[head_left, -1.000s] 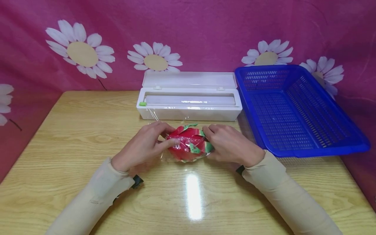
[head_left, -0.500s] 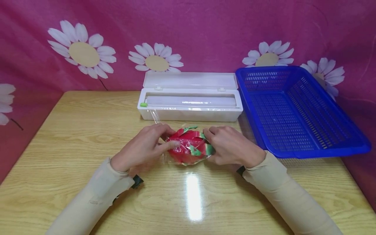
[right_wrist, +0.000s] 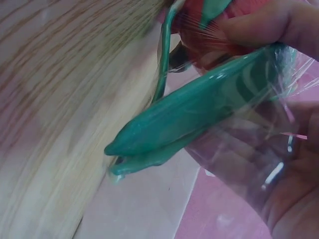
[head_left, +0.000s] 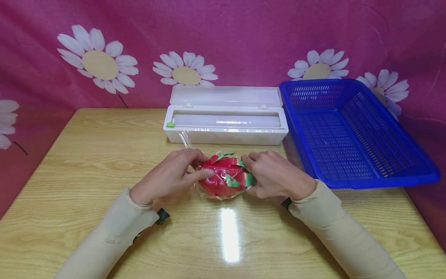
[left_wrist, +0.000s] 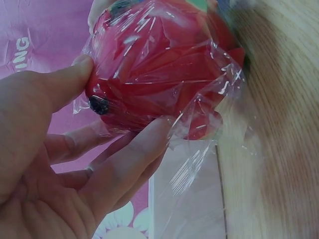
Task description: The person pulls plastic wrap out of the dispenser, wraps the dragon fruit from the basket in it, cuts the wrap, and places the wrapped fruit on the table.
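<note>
A red dragon fruit (head_left: 223, 182) with green-tipped scales, wrapped in clear cling film, is between both hands at the table's middle. My left hand (head_left: 168, 174) holds its left end, thumb on the near side. In the left wrist view the film lies creased over the red skin (left_wrist: 164, 74), and thumb and fingertips sit round a dark spot at the end. My right hand (head_left: 277, 174) grips the right end; the right wrist view shows its fingers around film and long green scales (right_wrist: 199, 107). A thin twisted strip of film (head_left: 184, 139) runs from the left hand's side towards the dispenser.
Behind the fruit stands a white cling film dispenser (head_left: 226, 137), lid up, with a film roll (head_left: 226, 120) inside and a green slider (head_left: 170, 124) at its left. A blue perforated basket (head_left: 376, 183) stands at the right. A pink daisy-print cloth (head_left: 240, 46) hangs behind the table.
The dragon fruit has turned a little and shifted slightly towards me between the hands. Both hands keep their hold and have barely moved.
</note>
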The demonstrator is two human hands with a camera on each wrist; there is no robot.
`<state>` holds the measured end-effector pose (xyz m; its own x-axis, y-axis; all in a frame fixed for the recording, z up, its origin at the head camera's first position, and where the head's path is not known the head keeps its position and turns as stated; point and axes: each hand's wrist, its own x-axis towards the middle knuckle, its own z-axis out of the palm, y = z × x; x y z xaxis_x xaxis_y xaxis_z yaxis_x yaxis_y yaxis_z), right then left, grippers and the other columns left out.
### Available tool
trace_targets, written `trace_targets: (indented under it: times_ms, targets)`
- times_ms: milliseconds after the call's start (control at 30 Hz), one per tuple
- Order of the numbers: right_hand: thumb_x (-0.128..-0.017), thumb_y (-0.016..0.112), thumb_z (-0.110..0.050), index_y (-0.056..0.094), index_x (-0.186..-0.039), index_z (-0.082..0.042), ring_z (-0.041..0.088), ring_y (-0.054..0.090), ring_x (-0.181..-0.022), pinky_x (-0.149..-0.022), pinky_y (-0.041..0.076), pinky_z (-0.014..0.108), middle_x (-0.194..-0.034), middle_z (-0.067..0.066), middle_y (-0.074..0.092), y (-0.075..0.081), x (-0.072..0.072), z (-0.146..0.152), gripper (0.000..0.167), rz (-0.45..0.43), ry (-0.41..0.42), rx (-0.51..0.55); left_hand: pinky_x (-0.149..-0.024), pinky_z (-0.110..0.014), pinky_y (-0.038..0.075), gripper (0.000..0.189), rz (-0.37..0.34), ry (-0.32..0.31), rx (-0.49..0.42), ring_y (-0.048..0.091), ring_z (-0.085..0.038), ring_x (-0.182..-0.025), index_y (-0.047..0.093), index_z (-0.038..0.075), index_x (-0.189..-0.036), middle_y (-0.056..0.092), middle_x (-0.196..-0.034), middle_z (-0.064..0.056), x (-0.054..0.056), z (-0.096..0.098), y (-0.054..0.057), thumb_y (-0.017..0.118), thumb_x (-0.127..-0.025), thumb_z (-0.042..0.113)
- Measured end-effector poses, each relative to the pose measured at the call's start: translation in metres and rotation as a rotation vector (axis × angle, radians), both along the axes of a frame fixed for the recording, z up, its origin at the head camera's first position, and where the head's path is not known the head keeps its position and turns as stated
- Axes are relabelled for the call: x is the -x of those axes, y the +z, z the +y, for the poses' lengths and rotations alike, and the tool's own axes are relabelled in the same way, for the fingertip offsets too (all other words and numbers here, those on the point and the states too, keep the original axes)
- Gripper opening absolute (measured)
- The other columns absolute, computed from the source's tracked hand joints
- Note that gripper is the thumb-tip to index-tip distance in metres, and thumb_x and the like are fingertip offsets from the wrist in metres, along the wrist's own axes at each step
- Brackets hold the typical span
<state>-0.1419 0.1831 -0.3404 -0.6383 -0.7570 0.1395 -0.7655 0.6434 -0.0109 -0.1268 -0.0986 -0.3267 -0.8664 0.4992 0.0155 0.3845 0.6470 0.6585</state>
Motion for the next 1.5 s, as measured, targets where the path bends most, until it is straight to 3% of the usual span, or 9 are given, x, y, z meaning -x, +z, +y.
trace_targets:
  times_ms: [433,1167,1500]
  targets:
    - [-0.067,0.081,-0.032,0.060,-0.089,-0.011,0.007,0.046,-0.057,-0.050,0.039,0.024,-0.071,-0.006,0.053,0.0011,-0.0020,0.0000,0.038,0.000,0.024,0.013,-0.083,-0.028,0.059,0.037,-0.021,-0.009,0.025,0.067,-0.013,-0.096,0.069,0.015,-0.121,0.075,-0.110,0.001,-0.0017,-0.0019,0.0015,0.076,-0.094,0.039]
    - [-0.067,0.081,-0.032,0.058,-0.087,-0.012,0.006,0.044,-0.055,-0.048,0.035,0.020,-0.069,-0.007,0.051,0.0027,-0.0051,-0.0014,0.037,-0.058,0.034,0.021,-0.078,-0.026,0.057,0.035,-0.033,-0.063,0.067,0.064,-0.011,-0.090,0.070,0.013,-0.118,0.075,-0.106,0.003,-0.0002,-0.0037,0.0013,0.073,-0.096,0.040]
    - [-0.067,0.081,-0.032,0.058,-0.084,-0.013,0.005,0.046,-0.055,-0.048,0.035,0.020,-0.070,-0.007,0.054,0.0038,-0.0057,-0.0014,0.034,-0.065,0.038,0.015,-0.075,-0.025,0.058,0.034,-0.077,-0.068,0.050,0.064,-0.011,-0.087,0.070,0.013,-0.117,0.075,-0.102,0.003,0.0008,-0.0037,0.0013,0.073,-0.096,0.039]
